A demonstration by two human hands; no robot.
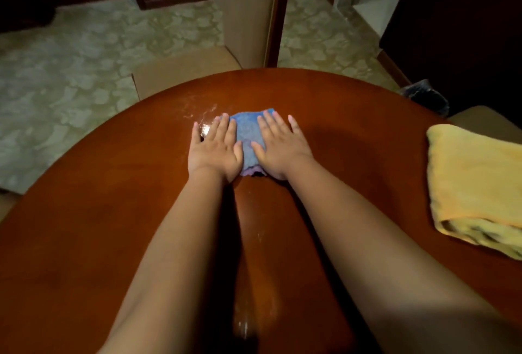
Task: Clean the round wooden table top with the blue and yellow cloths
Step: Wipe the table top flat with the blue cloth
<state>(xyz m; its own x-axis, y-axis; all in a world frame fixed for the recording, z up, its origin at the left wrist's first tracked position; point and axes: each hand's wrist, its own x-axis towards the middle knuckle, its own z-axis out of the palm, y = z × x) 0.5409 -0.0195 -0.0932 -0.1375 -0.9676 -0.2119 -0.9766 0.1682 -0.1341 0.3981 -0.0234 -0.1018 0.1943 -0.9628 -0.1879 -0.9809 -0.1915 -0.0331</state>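
Both hands are laid flat, palms down, side by side on the blue cloth (pixel 248 139), fingers straight and slightly spread, nothing gripped. Left hand (pixel 214 150) covers the cloth's left edge, its outer fingers reaching past it onto bare wood; right hand (pixel 279 146) covers the right part. Both forearms are stretched forward from the near edge, roughly parallel, a strip of wood visible between them.

Blue cloth is bunched flat near the middle of the table (pixel 99 212), toward its far side, with a purplish hem showing at the wrists. White streaks (pixel 206 120) are seen on the wood just beyond the left fingertips.

Yellow cloth (pixel 474 181) is folded thick and fluffy at the right edge, well apart from the hands, untouched.

Table top is round, glossy reddish-brown wood with glare spots. Patterned pale-green floor (pixel 84 71) is seen beyond
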